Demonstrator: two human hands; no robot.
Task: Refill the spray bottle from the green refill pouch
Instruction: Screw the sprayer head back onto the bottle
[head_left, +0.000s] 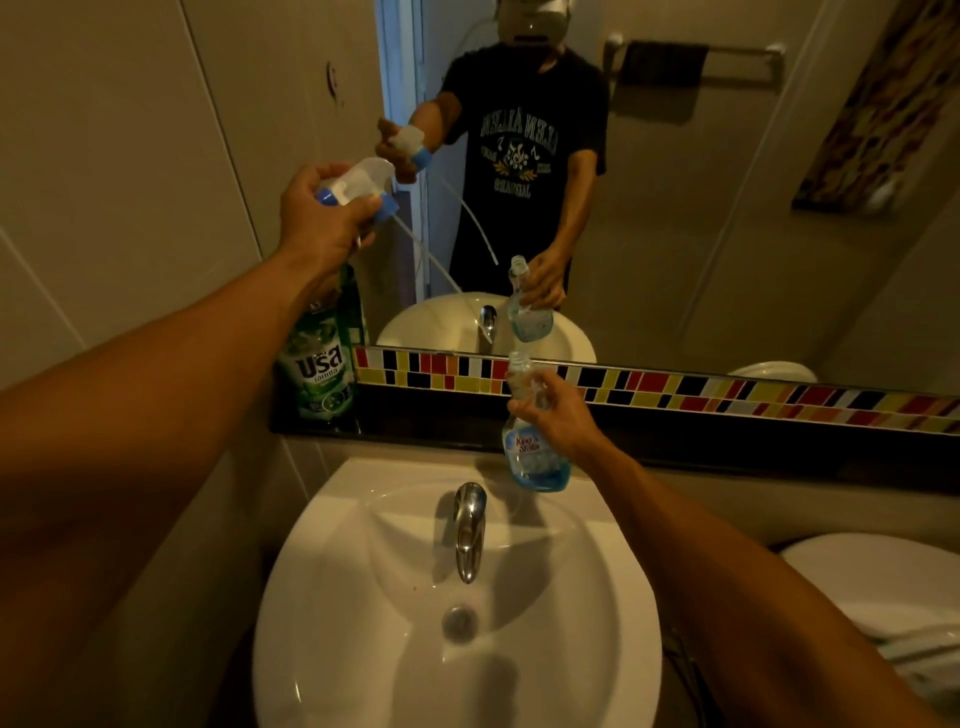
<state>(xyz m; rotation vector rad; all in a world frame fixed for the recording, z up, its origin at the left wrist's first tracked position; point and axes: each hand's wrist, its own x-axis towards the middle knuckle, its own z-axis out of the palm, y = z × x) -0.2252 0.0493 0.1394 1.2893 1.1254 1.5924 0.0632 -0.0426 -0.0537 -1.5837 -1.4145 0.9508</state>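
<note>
My right hand (558, 415) grips the clear spray bottle (535, 457) around its neck, upright above the back of the sink, with a little blue liquid at its bottom and its mouth uncovered. My left hand (324, 218) holds the white and blue trigger sprayer head (358, 184) raised at the upper left, its thin dip tube (431, 254) hanging free down to the right. The green refill pouch (322, 364) stands upright on the dark ledge under my left wrist, partly hidden by my forearm.
A white basin (363, 649) with a chrome tap (470, 530) lies below my hands. A dark ledge (727, 441) with a coloured tile strip runs under the mirror (675, 208). A white toilet (883, 587) stands at the right. Tiled wall closes the left side.
</note>
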